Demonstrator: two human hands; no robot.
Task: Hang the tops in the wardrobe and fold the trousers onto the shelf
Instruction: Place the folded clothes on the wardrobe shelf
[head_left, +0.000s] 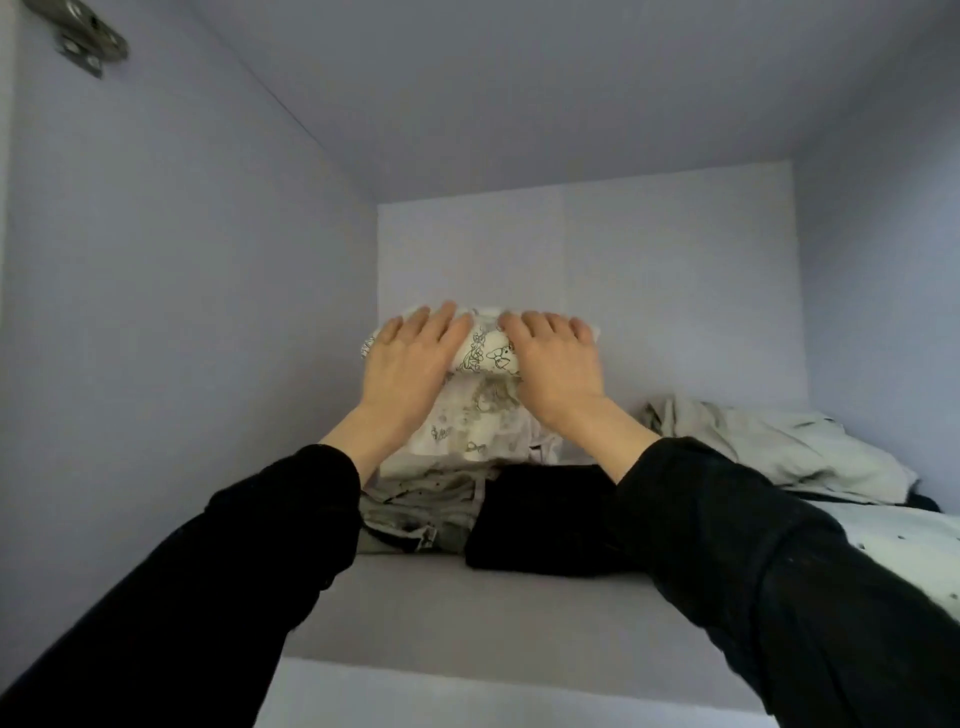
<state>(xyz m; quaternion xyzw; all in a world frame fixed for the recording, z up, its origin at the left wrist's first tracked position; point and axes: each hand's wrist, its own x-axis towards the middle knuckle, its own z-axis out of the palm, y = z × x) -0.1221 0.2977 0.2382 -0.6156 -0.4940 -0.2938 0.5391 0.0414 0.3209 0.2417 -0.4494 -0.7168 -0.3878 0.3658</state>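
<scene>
A folded pair of white trousers with a dark cartoon print (483, 353) lies on top of a stack of folded clothes on the wardrobe shelf (457, 613). My left hand (410, 364) lies flat on the left half of the bundle, fingers straight. On its right half my right hand (558, 364) presses down the same way. Both arms are in black sleeves. Beneath the printed trousers sit a lighter patterned piece (467, 431), a grey folded garment (415, 514) and a black folded garment (540, 519).
A crumpled pale grey-green garment (769, 447) lies on the shelf's right side, with a white dotted fabric (904, 551) in front of it. White wardrobe walls close in left, right, back and above. A metal hinge (83, 36) sits at the upper left.
</scene>
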